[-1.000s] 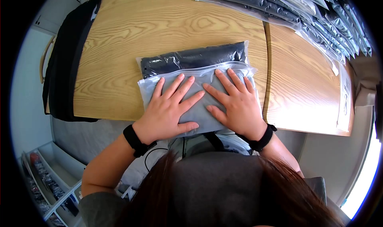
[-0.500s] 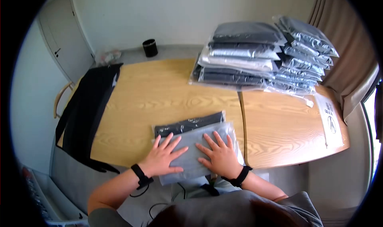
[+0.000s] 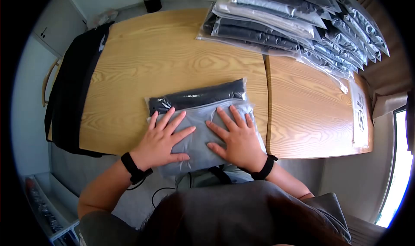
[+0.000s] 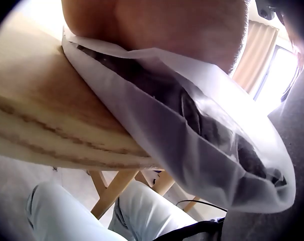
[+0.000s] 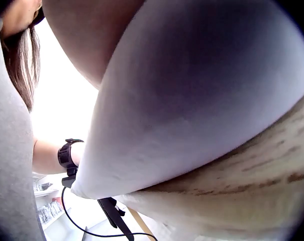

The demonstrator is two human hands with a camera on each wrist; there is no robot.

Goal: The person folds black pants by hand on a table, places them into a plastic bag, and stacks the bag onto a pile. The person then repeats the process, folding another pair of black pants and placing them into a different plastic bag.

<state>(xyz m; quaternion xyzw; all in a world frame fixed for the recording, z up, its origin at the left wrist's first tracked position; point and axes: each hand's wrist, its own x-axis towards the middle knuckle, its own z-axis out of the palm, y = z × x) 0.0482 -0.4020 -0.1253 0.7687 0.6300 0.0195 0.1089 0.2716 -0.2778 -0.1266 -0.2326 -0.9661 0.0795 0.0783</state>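
A frosted zip bag (image 3: pixel 196 146) with grey contents lies at the table's front edge, its near end sticking out past the edge. On its left half my left hand (image 3: pixel 159 140) rests flat, fingers spread. My right hand (image 3: pixel 237 140) rests the same way on the right half. Behind, partly under the frosted bag, is a dark folded item in clear plastic (image 3: pixel 199 96). In the left wrist view the bag (image 4: pixel 162 125) hangs over the edge below the palm; the right wrist view shows its underside (image 5: pixel 182 100).
Stacked bags of dark and white items (image 3: pixel 268 25) stand at the back right. A black garment (image 3: pixel 73 90) drapes over the left end of the wooden table (image 3: pixel 173 51). A printed plastic bag (image 3: pixel 359 116) lies at the right edge, and a seam divides the tabletop.
The head view has tilted down and up again, shifting everything in the picture. Both hands stay flat on the frosted bag, with no clear change in their placement.
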